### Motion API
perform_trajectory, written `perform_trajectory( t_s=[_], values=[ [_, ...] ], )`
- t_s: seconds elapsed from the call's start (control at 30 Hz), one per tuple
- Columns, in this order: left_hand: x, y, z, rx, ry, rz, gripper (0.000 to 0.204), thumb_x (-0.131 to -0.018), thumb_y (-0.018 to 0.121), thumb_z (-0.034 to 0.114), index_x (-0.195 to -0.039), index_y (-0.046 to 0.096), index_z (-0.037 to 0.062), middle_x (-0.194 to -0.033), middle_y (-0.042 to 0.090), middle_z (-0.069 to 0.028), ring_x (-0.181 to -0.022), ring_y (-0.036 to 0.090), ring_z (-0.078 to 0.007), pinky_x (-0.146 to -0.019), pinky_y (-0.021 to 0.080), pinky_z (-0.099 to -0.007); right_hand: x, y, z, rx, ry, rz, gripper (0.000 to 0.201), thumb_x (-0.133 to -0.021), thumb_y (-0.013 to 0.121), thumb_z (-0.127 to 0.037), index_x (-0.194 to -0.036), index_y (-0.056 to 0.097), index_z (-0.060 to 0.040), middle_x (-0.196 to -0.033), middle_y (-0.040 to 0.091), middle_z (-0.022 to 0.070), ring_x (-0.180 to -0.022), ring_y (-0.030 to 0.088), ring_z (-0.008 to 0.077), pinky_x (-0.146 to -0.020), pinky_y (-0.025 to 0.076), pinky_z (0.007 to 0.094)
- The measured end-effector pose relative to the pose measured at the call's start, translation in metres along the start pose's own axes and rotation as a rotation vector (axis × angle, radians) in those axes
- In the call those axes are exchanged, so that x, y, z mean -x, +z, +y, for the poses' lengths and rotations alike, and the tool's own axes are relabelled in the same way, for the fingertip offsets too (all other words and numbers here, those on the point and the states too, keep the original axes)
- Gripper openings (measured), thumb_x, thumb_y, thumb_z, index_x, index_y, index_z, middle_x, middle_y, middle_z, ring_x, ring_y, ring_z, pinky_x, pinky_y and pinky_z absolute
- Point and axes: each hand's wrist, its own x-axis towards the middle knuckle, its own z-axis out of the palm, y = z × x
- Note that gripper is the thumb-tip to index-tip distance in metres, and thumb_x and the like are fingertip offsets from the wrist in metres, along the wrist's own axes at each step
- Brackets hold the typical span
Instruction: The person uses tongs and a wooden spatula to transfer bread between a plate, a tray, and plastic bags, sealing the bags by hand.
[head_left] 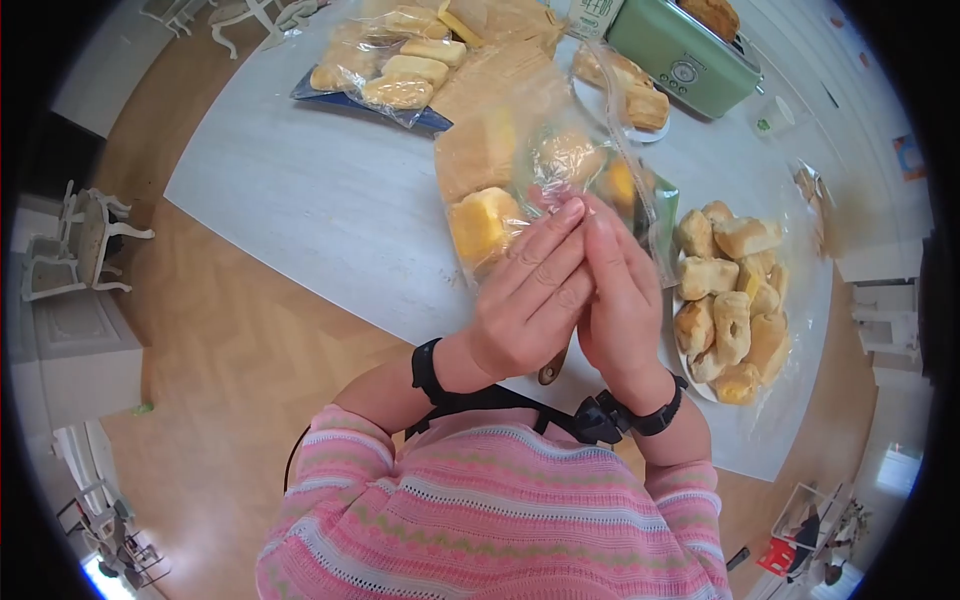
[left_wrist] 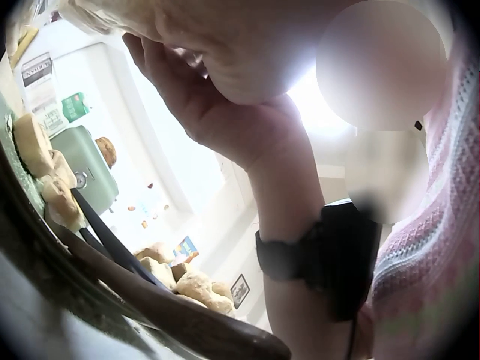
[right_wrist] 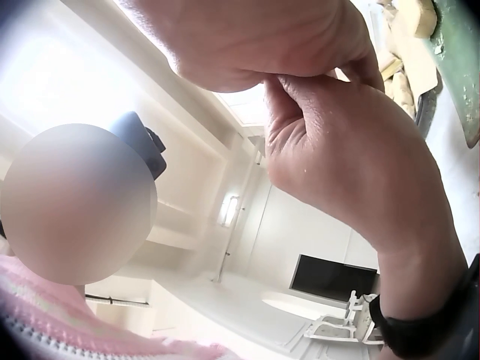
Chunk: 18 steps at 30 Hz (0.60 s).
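Both hands meet above the table's near edge, fingertips together at a clear zip bag [head_left: 478, 150] with bread pieces showing through it. My left hand [head_left: 535, 305] grips the bag's plastic, its back toward the head camera. Pressed against it, my right hand [head_left: 622, 315] holds the same plastic with its thumb folded in. What lies between the palms is hidden. In the left wrist view, crinkled plastic [left_wrist: 82, 15] shows just past the right fingers. Below the hands, a knife's brown handle [head_left: 551, 368] sticks out, close to a green cutting board [right_wrist: 459, 67].
A white plate [head_left: 684, 352] piled with bread pieces is at the right. Bagged rolls [head_left: 415, 68] lie on a dark blue tray [head_left: 432, 121] at the far left. A green toaster [head_left: 682, 60] and a plate [head_left: 655, 132] of bread stand behind, beside a paper cup [head_left: 774, 117].
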Motion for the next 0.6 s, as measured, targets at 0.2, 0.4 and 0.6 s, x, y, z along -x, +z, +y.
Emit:
perform_trajectory(
  t_s=[0.2,0.4,0.6],
  values=[
    [-0.014,-0.049,-0.013,0.106,-0.145,-0.01,0.049,-0.079,0.077,0.007,-0.124,0.064,-0.0047,-0.129,0.063,-0.0213,-0.124,0.059,-0.0426,-0.105,0.047,-0.0497,-0.016,-0.018,-0.027,0.103,-0.04,0.006,0.042,-0.109,0.043,-0.026,-0.132,0.057,0.0057,-0.127,0.066,0.017,-0.114,0.065,0.0224,-0.097,0.052,0.0345],
    [-0.038,-0.062,-0.069,0.714,-0.706,0.158,0.049,-0.088,0.074,0.012,-0.133,0.059,-0.0028,-0.132,0.063,-0.0174,-0.122,0.06,-0.0246,-0.102,0.048,-0.0399,-0.021,-0.031,-0.066,0.213,0.071,-0.344,0.039,-0.108,0.045,-0.024,-0.127,0.059,0.0074,-0.121,0.068,0.0189,-0.109,0.068,0.0257,-0.089,0.056,0.0356],
    [-0.033,-0.075,-0.089,1.156,-0.853,-0.112,0.027,-0.098,0.064,0.01,-0.12,0.067,-0.0052,-0.098,0.073,-0.0141,-0.089,0.072,-0.0199,-0.077,0.059,-0.0308,-0.032,-0.035,-0.079,0.274,0.151,-0.328,0.038,-0.107,0.049,-0.023,-0.127,0.061,0.0061,-0.111,0.071,0.0166,-0.099,0.072,0.0245,-0.079,0.058,0.032]
  ],
)
